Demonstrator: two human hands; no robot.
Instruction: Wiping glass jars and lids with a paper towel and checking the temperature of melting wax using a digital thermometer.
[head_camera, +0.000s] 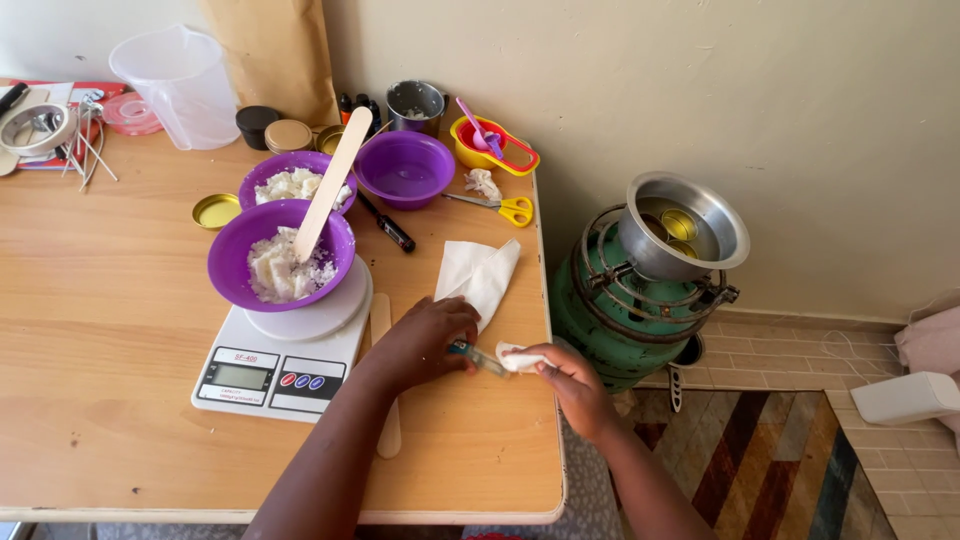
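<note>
Thermometer (478, 356) gripped by closed left hand (425, 340), right hand (565, 375) pinching tissue (518, 358) on its tip

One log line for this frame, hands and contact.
left hand: holds small tool | right hand: wipes its tip with tissue | table edge

A white kitchen scale (285, 350) sits on the desk (100, 400) at about seven o'clock from centre. Its front panel carries a small rectangular grey screen (240, 376) at the left, a narrow strip of red label (246, 357) above it, and round red and blue buttons (302, 381) to the right. At eleven o'clock, a tall brown paper bag (275, 50) leans against the wall behind the desk.
</note>
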